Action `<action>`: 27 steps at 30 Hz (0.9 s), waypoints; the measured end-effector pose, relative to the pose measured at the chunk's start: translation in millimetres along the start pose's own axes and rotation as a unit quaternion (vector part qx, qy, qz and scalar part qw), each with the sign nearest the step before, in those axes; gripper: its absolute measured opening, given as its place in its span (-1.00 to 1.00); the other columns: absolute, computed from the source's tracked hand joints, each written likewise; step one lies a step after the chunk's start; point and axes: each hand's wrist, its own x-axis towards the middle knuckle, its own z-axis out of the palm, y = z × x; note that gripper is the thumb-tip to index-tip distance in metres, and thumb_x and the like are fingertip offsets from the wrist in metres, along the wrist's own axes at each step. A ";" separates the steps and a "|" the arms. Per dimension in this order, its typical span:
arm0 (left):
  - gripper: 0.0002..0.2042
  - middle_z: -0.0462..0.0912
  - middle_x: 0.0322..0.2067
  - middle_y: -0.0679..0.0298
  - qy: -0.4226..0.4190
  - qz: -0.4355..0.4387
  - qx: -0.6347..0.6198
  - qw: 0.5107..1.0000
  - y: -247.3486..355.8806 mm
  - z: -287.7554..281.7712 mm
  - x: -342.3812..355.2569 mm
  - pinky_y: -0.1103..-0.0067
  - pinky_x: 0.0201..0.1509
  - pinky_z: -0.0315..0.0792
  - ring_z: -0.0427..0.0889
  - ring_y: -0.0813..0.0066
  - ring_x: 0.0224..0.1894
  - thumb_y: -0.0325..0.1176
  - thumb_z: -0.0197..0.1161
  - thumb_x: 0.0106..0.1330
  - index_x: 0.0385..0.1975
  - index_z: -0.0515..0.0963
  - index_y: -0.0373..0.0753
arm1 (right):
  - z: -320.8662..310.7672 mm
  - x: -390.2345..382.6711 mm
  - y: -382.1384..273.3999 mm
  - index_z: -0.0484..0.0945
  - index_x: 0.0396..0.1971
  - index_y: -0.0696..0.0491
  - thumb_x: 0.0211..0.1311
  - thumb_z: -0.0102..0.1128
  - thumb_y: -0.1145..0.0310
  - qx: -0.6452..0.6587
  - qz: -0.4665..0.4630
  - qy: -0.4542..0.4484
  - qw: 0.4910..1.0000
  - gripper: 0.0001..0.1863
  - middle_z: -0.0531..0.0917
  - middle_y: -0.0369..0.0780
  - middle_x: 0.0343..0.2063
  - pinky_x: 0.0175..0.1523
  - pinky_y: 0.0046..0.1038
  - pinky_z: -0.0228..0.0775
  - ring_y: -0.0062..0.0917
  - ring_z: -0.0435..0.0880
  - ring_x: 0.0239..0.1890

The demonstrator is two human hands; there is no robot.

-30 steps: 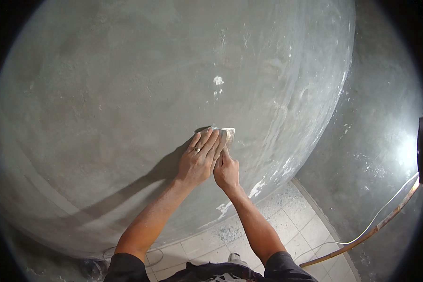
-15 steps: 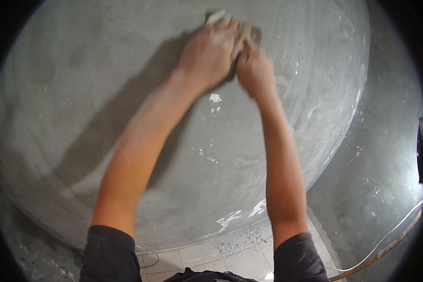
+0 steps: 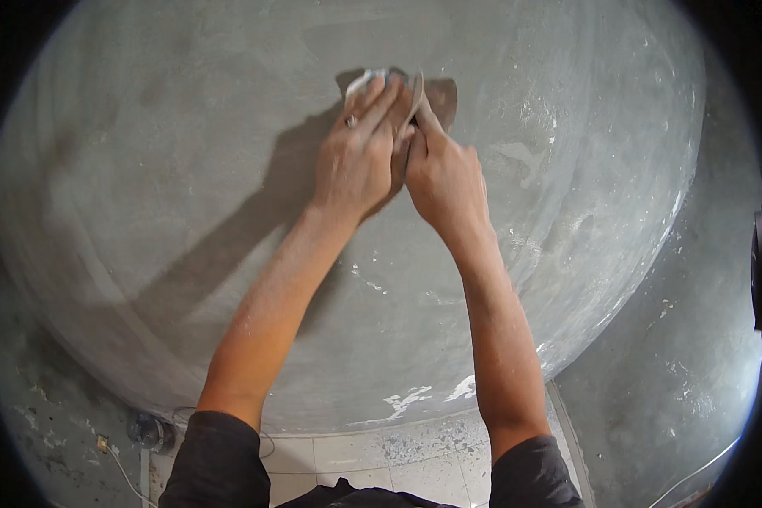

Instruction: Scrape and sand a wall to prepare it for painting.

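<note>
Both my hands meet on the grey plastered wall (image 3: 254, 102), upper middle of the view, around a thin flat blade that looks like a scraper (image 3: 417, 95). My right hand (image 3: 444, 173) is closed on it from the right, index finger stretched along its edge. My left hand (image 3: 355, 165), with a ring on one finger, grips it from the left, its fingers long and pressed forward over it. A whitish edge (image 3: 360, 85) shows beyond the left fingertips; whether it belongs to the scraper I cannot tell. Its handle is hidden by my hands.
White bare patches (image 3: 406, 400) mark the wall's lower part. Flakes of debris (image 3: 431, 444) lie on the tiled floor (image 3: 338, 453). Another grey wall (image 3: 651, 398) stands at right with a cable (image 3: 694, 474). A dark round object (image 3: 151, 432) sits lower left by a plug (image 3: 102, 443).
Both hands have come down the wall and slightly left with the scraper, elbows bending more. The view has shifted a little, bringing the dark round object at lower left into sight.
</note>
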 end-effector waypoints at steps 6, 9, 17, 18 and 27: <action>-0.58 0.49 0.25 0.03 -0.068 -0.040 0.012 0.997 27.5 -1.7 -72.0 0.29 0.43 0.27 0.37 0.13 0.37 -0.40 0.12 0.36 0.21 0.50 -0.32 | 14.5 -49.3 18.5 0.18 0.43 -0.19 0.42 -0.12 0.24 -0.017 0.040 -0.090 0.995 -0.43 0.67 0.14 -0.41 -0.18 0.07 0.49 0.15 0.65 -0.32; -0.56 0.48 0.25 0.02 0.000 -0.019 -0.005 1.000 6.2 -3.6 -20.8 0.31 0.43 0.27 0.39 0.11 0.36 -0.39 0.13 0.34 0.24 0.47 -0.30 | 3.8 -10.4 4.0 0.18 0.44 -0.21 0.43 -0.11 0.23 -0.008 -0.009 -0.031 0.999 -0.43 0.67 0.13 -0.43 -0.19 0.06 0.50 0.14 0.65 -0.34; -0.58 0.49 0.25 0.04 -0.008 -0.048 0.000 0.999 17.4 -6.3 -53.5 0.27 0.42 0.28 0.38 0.09 0.36 -0.39 0.13 0.36 0.21 0.51 -0.30 | 6.6 -24.1 4.9 0.21 0.42 -0.18 0.45 -0.14 0.21 -0.018 -0.004 -0.074 0.997 -0.45 0.69 0.11 -0.44 -0.19 0.04 0.51 0.14 0.66 -0.34; -0.58 0.49 0.25 0.04 -0.006 -0.047 0.001 0.999 7.8 -2.0 -43.8 0.27 0.42 0.28 0.38 0.09 0.36 -0.39 0.13 0.36 0.21 0.51 -0.30 | 5.9 -17.0 0.0 0.22 0.41 -0.17 0.45 -0.13 0.21 -0.017 -0.019 -0.051 0.998 -0.46 0.69 0.10 -0.44 -0.20 0.03 0.51 0.13 0.67 -0.36; -0.57 0.43 0.31 0.09 -0.038 -0.066 -0.004 0.997 16.2 -1.7 -70.8 0.21 0.47 0.20 0.30 0.16 0.42 -0.30 0.05 0.43 0.26 0.46 -0.26 | 24.8 -43.0 13.1 0.25 0.40 -0.24 0.40 -0.10 0.19 -0.002 0.038 -0.080 0.996 -0.44 0.66 0.16 -0.43 -0.22 0.05 0.52 0.17 0.64 -0.35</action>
